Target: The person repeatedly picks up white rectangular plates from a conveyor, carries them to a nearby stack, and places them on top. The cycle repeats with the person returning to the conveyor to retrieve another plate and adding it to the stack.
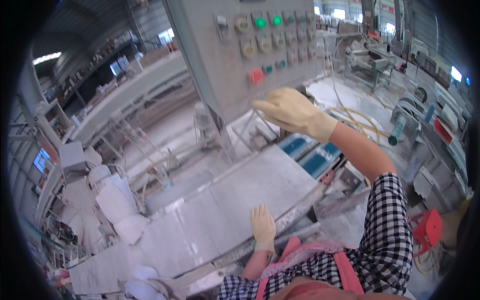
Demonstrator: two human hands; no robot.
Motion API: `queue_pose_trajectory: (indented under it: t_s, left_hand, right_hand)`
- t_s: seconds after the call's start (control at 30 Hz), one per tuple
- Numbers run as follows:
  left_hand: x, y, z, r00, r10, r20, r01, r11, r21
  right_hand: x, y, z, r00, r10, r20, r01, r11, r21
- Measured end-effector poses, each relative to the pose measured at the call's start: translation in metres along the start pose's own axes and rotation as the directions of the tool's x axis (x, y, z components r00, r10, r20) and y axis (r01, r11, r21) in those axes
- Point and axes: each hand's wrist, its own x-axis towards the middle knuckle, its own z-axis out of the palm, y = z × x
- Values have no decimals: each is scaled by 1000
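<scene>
My left hand, in a cream rubber glove, lies flat with fingers stretched out on a pale grey slab near its front edge. Similar slabs lie end to end in a row running to the lower left. My right hand, in a matching glove, is raised in front of the lower part of a grey control cabinet. Its fingers are bent and pressed together toward the left, and I see nothing in them. Above it on the cabinet are a red push button and several knobs, with two green lamps lit.
Blue rollers or panels adjoin the slabs' right end. A white-covered machine stands at the left. A red plastic stool is at the right, near stacked slabs. A yellow hose curves over the floor behind my right hand.
</scene>
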Motion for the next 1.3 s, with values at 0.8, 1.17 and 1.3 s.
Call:
queue_pose_trajectory:
  t_s: [0.8,1.17,1.3]
  left_hand:
    - [15,17,-31,999,8,38,-3,992,-129]
    - [8,14,-25,1000,3,6,-3,988,-151]
    - [6,12,-20,998,52,-30,-55,990,-126]
  right_hand:
    - [-188,-24,285,416,789,452,-826,536,-176]
    - [-198,-4,287,178,760,625,-958,-12,288]
    - [-219,-29,277,570,665,483,-766,216,606]
